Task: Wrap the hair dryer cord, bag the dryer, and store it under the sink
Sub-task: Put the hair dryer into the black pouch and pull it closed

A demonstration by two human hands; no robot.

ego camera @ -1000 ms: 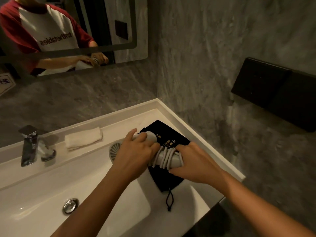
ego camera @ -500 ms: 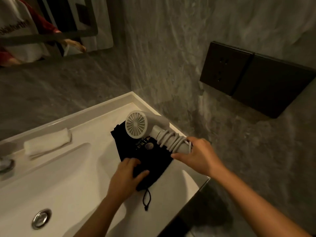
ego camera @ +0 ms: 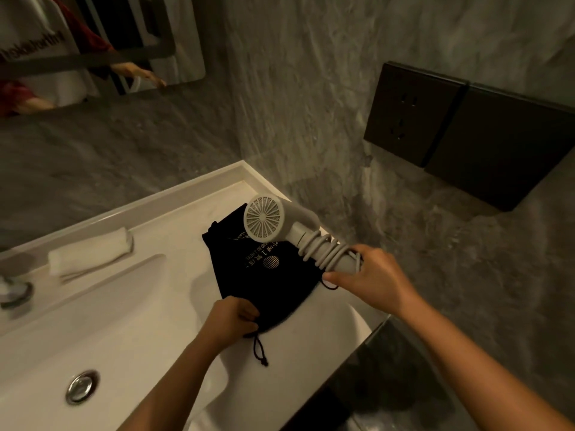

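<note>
The white hair dryer (ego camera: 280,220) is held up above the right end of the white sink counter (ego camera: 174,231), its round intake grille facing me. Its cord (ego camera: 323,248) is coiled around the handle. My right hand (ego camera: 373,279) grips the end of the handle and the coils. Below the dryer a black drawstring bag (ego camera: 264,275) with pale printing lies flat on the counter. My left hand (ego camera: 231,318) pinches the bag's near edge at its mouth, and the drawstring (ego camera: 259,349) trails toward me.
A rolled white towel (ego camera: 90,255) lies at the back of the counter. The basin has a metal drain (ego camera: 81,386), and part of the tap (ego camera: 12,290) shows at the left edge. A dark socket panel (ego camera: 413,113) sits on the grey stone wall, with a mirror (ego camera: 93,42) upper left.
My left hand let go of the dryer and closed on the bag's near edge. My right hand lifted the dryer off the bag, to the right. The view swung right.
</note>
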